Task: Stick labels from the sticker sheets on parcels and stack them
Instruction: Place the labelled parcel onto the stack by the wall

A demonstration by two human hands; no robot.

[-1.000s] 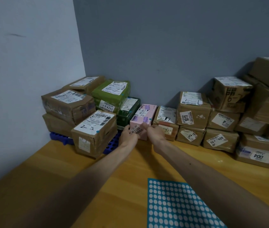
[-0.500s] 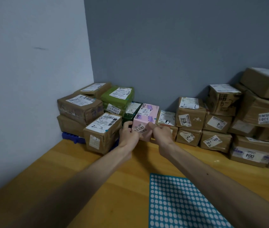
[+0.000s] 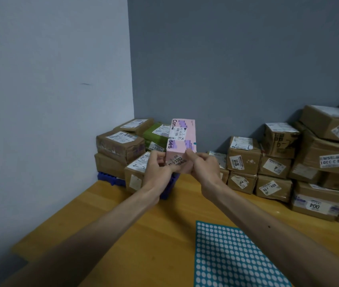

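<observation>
A pink parcel with white shipping labels and a small teal dot on its right edge is held up in the air in front of the stack. My left hand grips its near left end, and my right hand grips its near right end, thumb on the top face. A teal sticker sheet with rows of white round dots lies flat on the wooden table near me, at the right.
Brown and green parcels sit stacked on a blue pallet in the corner at the left. More brown parcels are piled along the grey wall at the right. The wooden table runs between them and me.
Both hands have lifted the pink parcel up out of the row of parcels, and it now hangs higher and nearer. The view has shifted left and upward.
</observation>
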